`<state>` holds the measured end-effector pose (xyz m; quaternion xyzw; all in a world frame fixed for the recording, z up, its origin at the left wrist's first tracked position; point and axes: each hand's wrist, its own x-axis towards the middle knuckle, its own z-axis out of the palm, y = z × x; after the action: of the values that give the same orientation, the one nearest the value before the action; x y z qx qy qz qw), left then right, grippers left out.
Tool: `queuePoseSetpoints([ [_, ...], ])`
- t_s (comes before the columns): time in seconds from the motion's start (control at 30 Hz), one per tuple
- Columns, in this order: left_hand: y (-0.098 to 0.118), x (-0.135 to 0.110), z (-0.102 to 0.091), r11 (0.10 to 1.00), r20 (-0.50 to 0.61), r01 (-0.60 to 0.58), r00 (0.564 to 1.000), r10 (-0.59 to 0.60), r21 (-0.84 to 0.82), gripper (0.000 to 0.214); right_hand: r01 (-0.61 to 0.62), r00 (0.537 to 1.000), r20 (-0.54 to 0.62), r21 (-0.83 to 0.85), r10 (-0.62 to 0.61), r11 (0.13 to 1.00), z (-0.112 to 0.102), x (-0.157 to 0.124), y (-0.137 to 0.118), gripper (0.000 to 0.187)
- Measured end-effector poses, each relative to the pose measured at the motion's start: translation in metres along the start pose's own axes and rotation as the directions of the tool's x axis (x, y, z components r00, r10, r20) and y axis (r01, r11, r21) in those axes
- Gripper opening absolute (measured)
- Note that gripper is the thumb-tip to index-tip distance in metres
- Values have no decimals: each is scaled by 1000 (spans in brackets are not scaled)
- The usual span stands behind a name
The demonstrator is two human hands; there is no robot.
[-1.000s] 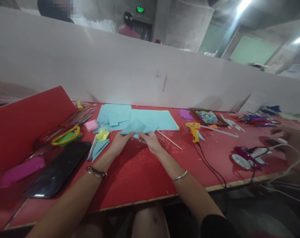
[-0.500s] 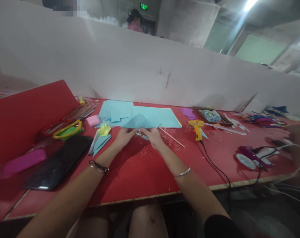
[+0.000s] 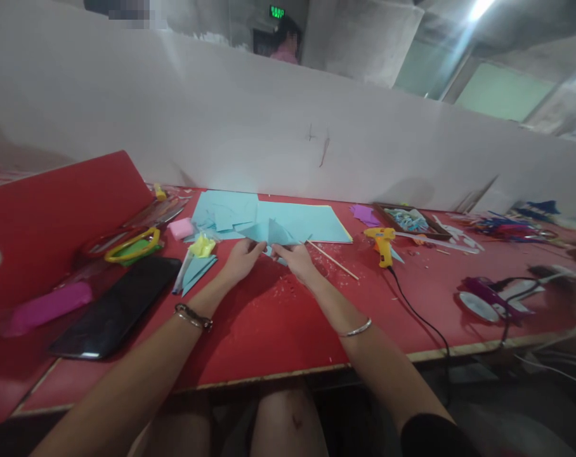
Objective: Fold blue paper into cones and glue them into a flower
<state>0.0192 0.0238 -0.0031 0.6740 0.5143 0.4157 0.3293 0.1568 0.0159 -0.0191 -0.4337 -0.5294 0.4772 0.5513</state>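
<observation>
Between my two hands is a folded piece of light blue paper [image 3: 279,232], its middle standing up in a crease. My left hand [image 3: 243,257] pinches its near left edge with thumb and fingers. On the near right edge, my right hand [image 3: 295,259] grips the same piece. Behind it lie flat blue sheets [image 3: 300,216]. A thin wooden stick [image 3: 334,261] rests on the table just right of my right hand. Folded blue paper pieces [image 3: 197,274] and a crumpled yellow piece [image 3: 202,246] sit left of my left hand.
A yellow hot glue gun [image 3: 383,244] with a black cord stands to the right, near a tray [image 3: 433,232] of paper bits. Left are a black phone [image 3: 119,308], yellow-handled scissors [image 3: 133,246] and a pink block [image 3: 181,228]. A white partition [image 3: 250,127] borders the red table.
The blue paper has gone from a broad peak to a shape with a raised central crease. My hands stay close together on it. A person beyond the partition has moved right.
</observation>
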Motion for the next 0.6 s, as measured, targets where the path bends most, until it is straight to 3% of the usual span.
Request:
queuePoseSetpoints([
  [0.33,-16,5,1,972,65,-176,984,167,157,27,82,996,54,-140,-75,987,-4,0,-3,16],
  [0.6,-16,4,-3,888,174,-367,928,329,276,18,224,967,179,-259,-181,939,-14,4,9,14],
])
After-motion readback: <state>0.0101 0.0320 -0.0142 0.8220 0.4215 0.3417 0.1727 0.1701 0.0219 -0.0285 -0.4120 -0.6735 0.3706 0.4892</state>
